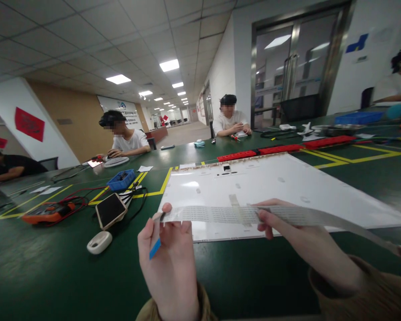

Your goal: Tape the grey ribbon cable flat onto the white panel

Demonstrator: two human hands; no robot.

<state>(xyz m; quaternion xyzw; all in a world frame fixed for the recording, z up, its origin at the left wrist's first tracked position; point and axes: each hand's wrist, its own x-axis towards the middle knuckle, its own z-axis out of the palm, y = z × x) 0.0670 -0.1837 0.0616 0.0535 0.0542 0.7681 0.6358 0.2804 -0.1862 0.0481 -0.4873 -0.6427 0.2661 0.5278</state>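
A long, flat, whitish ribbon cable [207, 214] stretches between my two hands, above the near edge of a white panel [254, 187]. My left hand [172, 254] grips its left end, where a blue-tipped tab [155, 248] hangs down beside the thumb. Farther right, my right hand [294, 236] pinches the cable between thumb and fingers. From there the strip runs on to the right edge of the view. A piece of translucent tape [235, 203] crosses the cable near its middle.
Left of the panel lie a phone [111, 211], an orange multimeter [48, 212] with leads, a white oval case [99, 242] and a blue tray [121, 179]. Red strips [280, 150] line the panel's far side. Several people sit around the green table [53, 272].
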